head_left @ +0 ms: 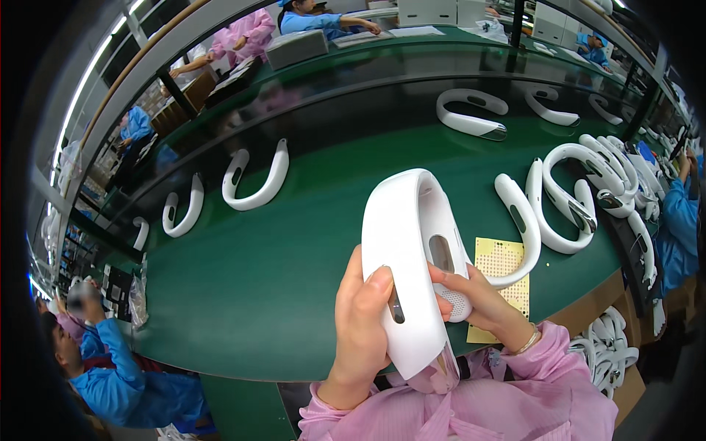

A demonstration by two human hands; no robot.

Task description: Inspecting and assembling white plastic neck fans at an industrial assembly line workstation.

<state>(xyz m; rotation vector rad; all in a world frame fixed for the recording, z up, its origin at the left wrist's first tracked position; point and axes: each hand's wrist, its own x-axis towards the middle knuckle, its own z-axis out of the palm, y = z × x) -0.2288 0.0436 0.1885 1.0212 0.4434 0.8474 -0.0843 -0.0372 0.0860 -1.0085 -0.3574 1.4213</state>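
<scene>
The left hand and the right hand have fingers closed on the white U-shaped device, above the tabletop's near edge — if its smooth-looking shell slips, it could perhaps fall over this edge.

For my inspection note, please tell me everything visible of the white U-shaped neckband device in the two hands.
The white U-shaped neckband device is smooth and plastic-looking, with two dark oval insets, a patch of small holes and a shiny end. The left hand and right hand hold it, bend farther away, open end nearer, by the green table.
</scene>
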